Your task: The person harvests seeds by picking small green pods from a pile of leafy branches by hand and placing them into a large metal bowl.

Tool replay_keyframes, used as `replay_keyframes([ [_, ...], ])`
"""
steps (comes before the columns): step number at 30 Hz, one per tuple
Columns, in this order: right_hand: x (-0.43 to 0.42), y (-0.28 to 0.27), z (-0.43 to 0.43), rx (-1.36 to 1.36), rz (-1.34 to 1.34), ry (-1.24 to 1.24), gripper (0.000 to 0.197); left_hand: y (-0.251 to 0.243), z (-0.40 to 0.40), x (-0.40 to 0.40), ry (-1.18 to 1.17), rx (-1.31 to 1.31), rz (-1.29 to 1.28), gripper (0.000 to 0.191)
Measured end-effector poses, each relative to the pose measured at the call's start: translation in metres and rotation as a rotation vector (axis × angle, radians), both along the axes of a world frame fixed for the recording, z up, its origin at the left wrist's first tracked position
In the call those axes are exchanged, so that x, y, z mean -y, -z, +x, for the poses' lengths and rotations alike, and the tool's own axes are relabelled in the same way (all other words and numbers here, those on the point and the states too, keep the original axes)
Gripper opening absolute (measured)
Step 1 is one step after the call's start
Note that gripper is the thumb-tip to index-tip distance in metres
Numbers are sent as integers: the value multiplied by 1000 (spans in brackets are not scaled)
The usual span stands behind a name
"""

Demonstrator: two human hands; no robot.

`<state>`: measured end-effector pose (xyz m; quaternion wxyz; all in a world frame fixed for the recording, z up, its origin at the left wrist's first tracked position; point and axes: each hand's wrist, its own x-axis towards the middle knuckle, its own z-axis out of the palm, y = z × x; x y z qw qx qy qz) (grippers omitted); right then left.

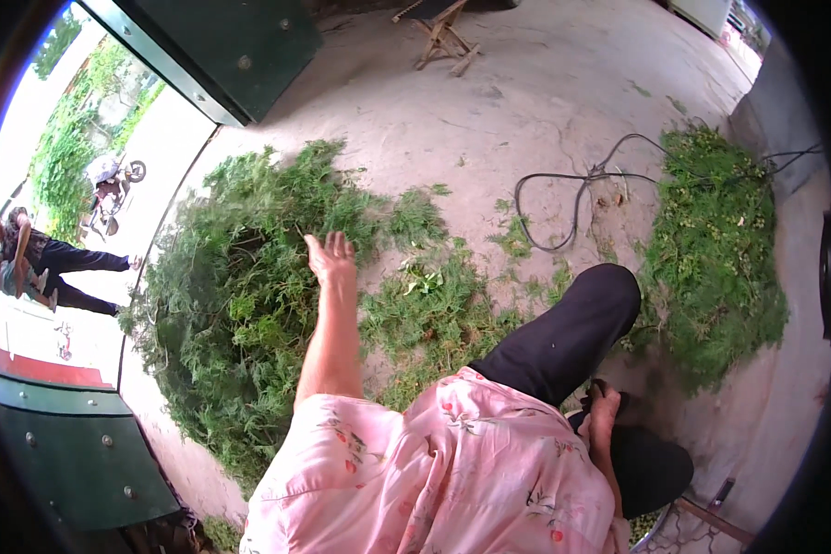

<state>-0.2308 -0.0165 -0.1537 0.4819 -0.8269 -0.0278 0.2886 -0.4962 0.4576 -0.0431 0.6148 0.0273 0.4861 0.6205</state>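
Observation:
My left hand (330,257) is stretched out with its fingers apart, at the inner edge of a large heap of cut green conifer branches (249,298). Nothing shows in it. Down between my dark-trousered legs, my right hand (602,405) has its fingers bent beside a small dark thing; whether it holds this is unclear. Loose conifer sprigs (443,305) lie scattered on the concrete floor in front of me. To the right is a second pile of conifer sprigs (717,256), dotted with small pale-green cones or berries.
A black cable (578,208) loops over the floor to the right pile. A folding wooden stand (449,41) is at the far side. Green metal doors (83,457) flank the opening at left, where a person (41,256) holding a child stands near a parked two-wheeler (111,187).

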Motion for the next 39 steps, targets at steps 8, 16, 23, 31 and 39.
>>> replay_keyframes([
  [8,1,3,-4,88,-57,-91,22,70,146,121,848,257,-121,17],
  [16,-6,9,-15,243,-227,-459,21,-27,227,191,1327,294,176,17],
  [23,6,-19,-17,244,-200,-467,22,-77,285,246,1535,389,197,19],
  [31,13,8,-4,225,-52,-327,23,-91,366,317,1700,334,83,17],
  [39,40,57,29,163,-119,-119,23,-40,484,360,1778,291,-47,11],
])
